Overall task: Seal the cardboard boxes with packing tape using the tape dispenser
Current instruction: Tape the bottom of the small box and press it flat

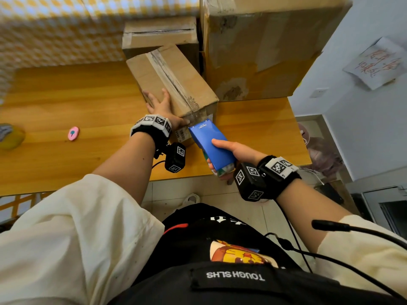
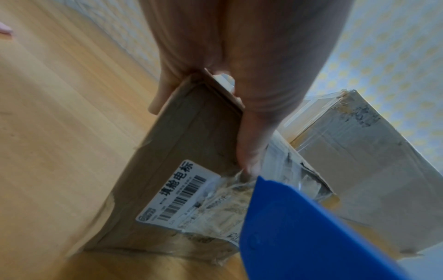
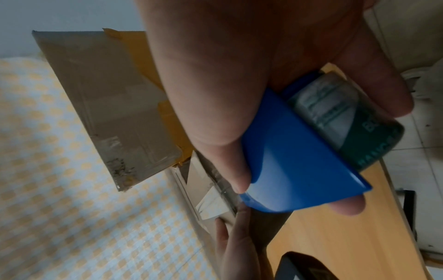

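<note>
A small cardboard box [image 1: 176, 71] lies at an angle on the wooden table [image 1: 66, 102], with old tape along its top seam. My left hand [image 1: 161, 104] lies flat on its near top, fingers straight, and the thumb [image 2: 254, 142] presses crumpled clear tape on the labelled end face [image 2: 182, 189]. My right hand [image 1: 233, 148] grips the blue tape dispenser [image 1: 211, 146] around its green tape roll [image 3: 347, 117]. The dispenser's front edge [image 2: 287, 217] sits against the box's near end, right next to my left thumb.
A large cardboard box [image 1: 264, 47] stands right behind the small one, and a medium box [image 1: 160, 34] behind it to the left. A small pink object [image 1: 73, 133] and a yellow item [image 1: 11, 137] lie far left. The table's front edge runs just below my hands.
</note>
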